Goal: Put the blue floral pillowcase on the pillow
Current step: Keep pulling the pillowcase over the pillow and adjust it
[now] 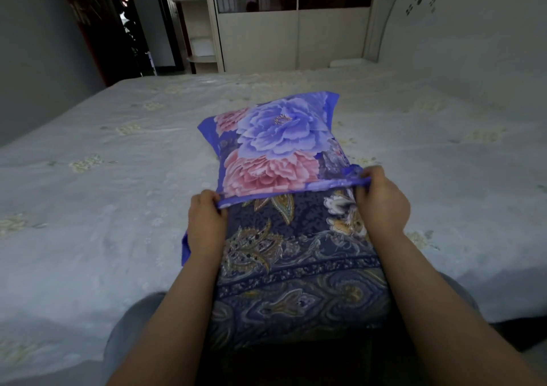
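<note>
Looking down, I see the pillowcase (pixel 275 143) covering the pillow's (pixel 296 267) far half on the bed (pixel 88 178). My left hand (pixel 205 223) and right hand (pixel 380 200) pinch its open hem; fingertips are hidden under cloth. A wardrobe (pixel 290 21) stands beyond. No readable writing.

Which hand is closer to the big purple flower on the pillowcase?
Right. The right hand pinches the pillowcase hem just below and right of the purple flower; the left hand grips the hem's lower left end, slightly farther.
</note>
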Available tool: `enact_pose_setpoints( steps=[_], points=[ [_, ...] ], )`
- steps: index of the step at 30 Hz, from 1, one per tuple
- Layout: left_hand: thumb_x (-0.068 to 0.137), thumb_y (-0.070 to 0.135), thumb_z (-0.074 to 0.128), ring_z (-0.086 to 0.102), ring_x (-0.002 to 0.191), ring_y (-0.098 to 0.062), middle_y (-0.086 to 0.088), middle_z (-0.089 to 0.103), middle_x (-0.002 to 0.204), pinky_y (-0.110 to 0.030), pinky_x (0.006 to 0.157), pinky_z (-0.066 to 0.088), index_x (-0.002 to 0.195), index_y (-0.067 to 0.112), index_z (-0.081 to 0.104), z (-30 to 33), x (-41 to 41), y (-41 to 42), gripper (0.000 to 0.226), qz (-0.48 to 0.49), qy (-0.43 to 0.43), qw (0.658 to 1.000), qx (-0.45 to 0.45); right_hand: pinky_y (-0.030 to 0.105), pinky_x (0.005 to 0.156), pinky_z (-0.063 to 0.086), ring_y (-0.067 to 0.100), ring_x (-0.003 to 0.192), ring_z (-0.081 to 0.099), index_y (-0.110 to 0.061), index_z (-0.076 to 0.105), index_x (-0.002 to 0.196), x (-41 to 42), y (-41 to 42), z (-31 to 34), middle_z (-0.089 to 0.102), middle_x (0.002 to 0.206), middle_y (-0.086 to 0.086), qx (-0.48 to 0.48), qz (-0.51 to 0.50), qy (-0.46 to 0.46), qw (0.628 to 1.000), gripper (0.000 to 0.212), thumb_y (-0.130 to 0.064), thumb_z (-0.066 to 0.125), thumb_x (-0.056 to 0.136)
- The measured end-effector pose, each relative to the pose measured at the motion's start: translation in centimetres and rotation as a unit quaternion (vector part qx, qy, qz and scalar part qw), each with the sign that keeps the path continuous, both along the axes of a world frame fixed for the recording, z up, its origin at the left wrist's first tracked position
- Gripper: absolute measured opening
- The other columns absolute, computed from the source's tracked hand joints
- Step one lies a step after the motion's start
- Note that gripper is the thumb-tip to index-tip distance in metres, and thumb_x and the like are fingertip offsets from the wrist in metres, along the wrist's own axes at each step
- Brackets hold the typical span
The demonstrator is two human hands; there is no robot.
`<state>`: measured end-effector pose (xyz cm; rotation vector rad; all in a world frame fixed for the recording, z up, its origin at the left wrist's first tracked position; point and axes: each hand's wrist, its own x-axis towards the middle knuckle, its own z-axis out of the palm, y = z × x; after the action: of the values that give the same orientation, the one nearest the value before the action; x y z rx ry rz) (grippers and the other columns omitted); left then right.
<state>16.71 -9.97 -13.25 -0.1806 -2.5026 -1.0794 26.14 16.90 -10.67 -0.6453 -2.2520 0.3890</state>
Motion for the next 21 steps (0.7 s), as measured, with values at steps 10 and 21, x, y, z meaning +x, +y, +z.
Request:
enact_pose_setpoints(
  steps=[10, 21],
  points=[
    [0.085, 0.013, 0.054, 0.048, 0.077, -0.023, -0.013, 0.060, 0.079, -0.032, 0.063, 0.040, 0.086, 0.013, 0.048, 0.5, 4.2, 1.8, 0.006, -0.185, 0.356, 0.911, -0.099, 0.035, 0.065, 0.035, 0.028, 0.077, 0.044, -0.010, 0.043, 0.078, 0.3, -1.3, -2.3, 0.057, 0.079, 0.018, 0.224, 0.266, 0.173, 0.922, 0.024, -0.026, 0.045, 0.095],
    [0.090, 0.012, 0.048, 0.048, 0.071, -0.025, -0.012, 0.057, 0.074, -0.035, 0.060, 0.040, 0.083, 0.015, 0.045, -3.0, 6.3, -0.5, 0.008, -0.222, 0.365, 0.890, -0.159, 0.034, 0.060, 0.037, 0.038, 0.077, 0.060, -0.016, 0.047, 0.114, 1.4, 0.4, -3.1, 0.064, 0.088, 0.016, -0.049, 0.054, -0.031, 0.997, 0.033, -0.017, 0.053, 0.082]
  ],
)
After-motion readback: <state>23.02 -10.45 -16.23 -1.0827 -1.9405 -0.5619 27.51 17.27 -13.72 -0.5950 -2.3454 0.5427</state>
